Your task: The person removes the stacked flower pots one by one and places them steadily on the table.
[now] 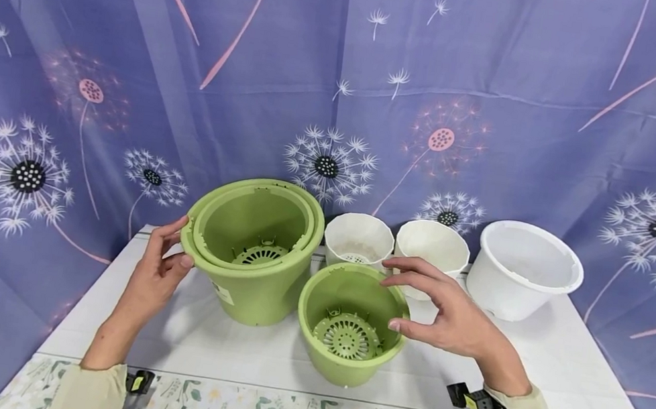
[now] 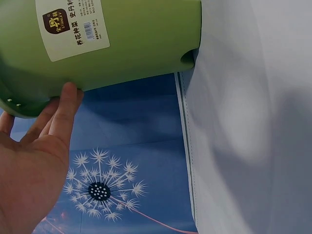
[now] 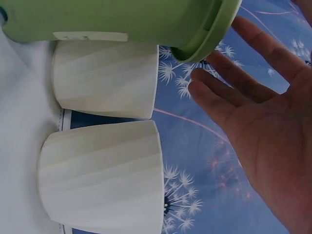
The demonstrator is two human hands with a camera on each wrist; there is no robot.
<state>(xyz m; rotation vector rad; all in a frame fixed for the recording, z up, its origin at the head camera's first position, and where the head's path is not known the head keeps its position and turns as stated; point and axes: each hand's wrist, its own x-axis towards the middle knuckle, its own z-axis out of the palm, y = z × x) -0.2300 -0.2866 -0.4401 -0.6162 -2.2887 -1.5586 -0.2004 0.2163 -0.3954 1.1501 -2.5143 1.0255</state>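
A large green flower pot point(image 1: 262, 301) stands left of centre, with a slightly smaller green pot point(image 1: 228, 223) nested inside it. My left hand point(image 1: 152, 275) touches the large pot's left rim, its fingers loosely extended; the left wrist view shows fingertips against the pot's side below the rim. To the right and nearer stands a small green pot point(image 1: 340, 366) with a slotted bottom. My right hand point(image 1: 452, 313) is spread at its right rim, thumb and fingers apart. In the right wrist view, straight fingers reach beside that rim; contact is hard to tell.
Two small white faceted pots point(image 1: 361, 225) point(image 3: 102, 178) stand behind the small green pot. A larger white pot point(image 1: 509, 292) is at the right. A purple dandelion-print curtain point(image 1: 345, 51) hangs behind the white tablecloth point(image 1: 214, 353), which has a floral front border.
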